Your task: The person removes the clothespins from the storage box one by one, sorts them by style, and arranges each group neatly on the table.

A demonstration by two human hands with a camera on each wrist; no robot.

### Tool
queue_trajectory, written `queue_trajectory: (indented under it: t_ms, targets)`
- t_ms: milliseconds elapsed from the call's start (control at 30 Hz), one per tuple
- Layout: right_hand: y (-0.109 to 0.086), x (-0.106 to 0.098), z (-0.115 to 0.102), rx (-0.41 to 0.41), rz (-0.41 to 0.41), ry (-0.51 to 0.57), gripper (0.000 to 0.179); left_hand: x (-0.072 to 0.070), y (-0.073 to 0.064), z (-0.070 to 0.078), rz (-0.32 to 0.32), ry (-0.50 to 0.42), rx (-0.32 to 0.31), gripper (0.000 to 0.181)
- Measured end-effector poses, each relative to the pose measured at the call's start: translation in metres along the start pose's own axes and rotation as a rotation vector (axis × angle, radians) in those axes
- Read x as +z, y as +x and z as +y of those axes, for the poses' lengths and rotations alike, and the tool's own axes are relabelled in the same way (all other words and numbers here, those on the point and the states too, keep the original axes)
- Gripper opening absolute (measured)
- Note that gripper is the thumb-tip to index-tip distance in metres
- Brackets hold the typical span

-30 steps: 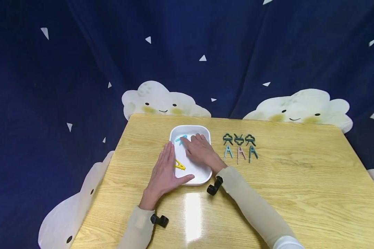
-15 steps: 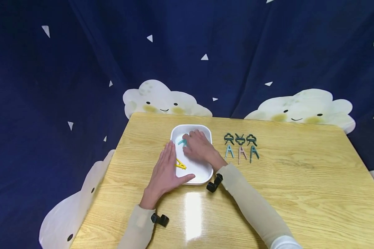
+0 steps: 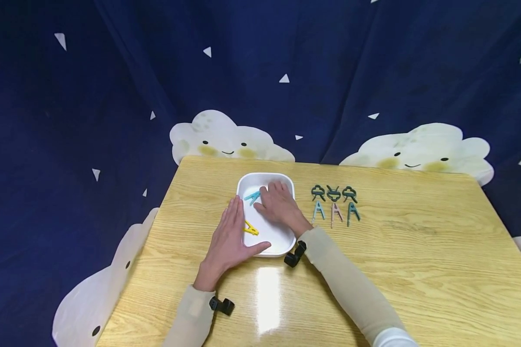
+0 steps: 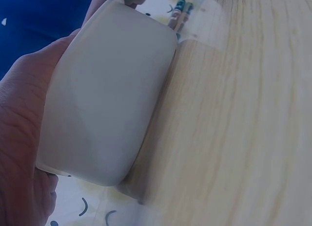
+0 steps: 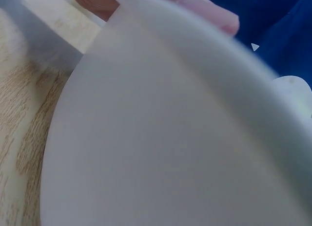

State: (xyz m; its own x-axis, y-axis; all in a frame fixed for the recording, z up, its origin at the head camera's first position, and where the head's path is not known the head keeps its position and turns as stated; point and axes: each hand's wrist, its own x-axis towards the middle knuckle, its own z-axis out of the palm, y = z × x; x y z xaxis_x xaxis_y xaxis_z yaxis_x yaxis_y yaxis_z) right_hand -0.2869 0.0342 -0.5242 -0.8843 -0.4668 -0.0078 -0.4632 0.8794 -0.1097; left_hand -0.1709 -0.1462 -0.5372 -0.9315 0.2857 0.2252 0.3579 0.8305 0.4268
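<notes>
A white plastic tub (image 3: 267,246) stands on the wooden table. My left hand (image 3: 227,238) lies along its left side with straight fingers, thumb reaching over the near rim; in the left wrist view the palm is against the tub's wall. Bent fingers of my right hand (image 3: 280,205) reach into the tub. Their tips are right at a light blue clothespin (image 3: 253,197), whose two legs point left and whose other end disappears under the index finger; I cannot tell whether it is pinched. Nearer lies a yellow clothespin (image 3: 251,229), partly behind my left hand.
Right of the tub, three dark green cloud-shaped clips (image 3: 333,193) lie in a row. Below them are a light blue clothespin (image 3: 318,211), a pink clothespin (image 3: 336,212) and a teal clothespin (image 3: 352,212). A dark blue curtain (image 3: 321,67) hangs behind the table.
The light blue clothespin in the tub has turned under my right fingers, its legs now spread to the left. My right hand has shifted slightly; my left hand stays put.
</notes>
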Motion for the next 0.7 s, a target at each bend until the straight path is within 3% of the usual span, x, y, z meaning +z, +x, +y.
queue_trajectory:
  t_ms: [233,467,700]
  targets:
    - [0.0004,0.0014,-0.0009,-0.05,-0.017,0.026,0.064,-0.0005,0.0002,-0.0008,-0.003,0.002,0.003,0.136]
    - [-0.0003,0.0,0.0001,-0.167,-0.039,0.08,0.046,-0.0006,0.0008,-0.0006,-0.01,-0.005,0.002,0.134]
    - [0.0011,-0.0003,-0.0001,-0.135,0.036,0.091,0.062,-0.001,-0.0002,0.0,-0.018,0.004,-0.003,0.135]
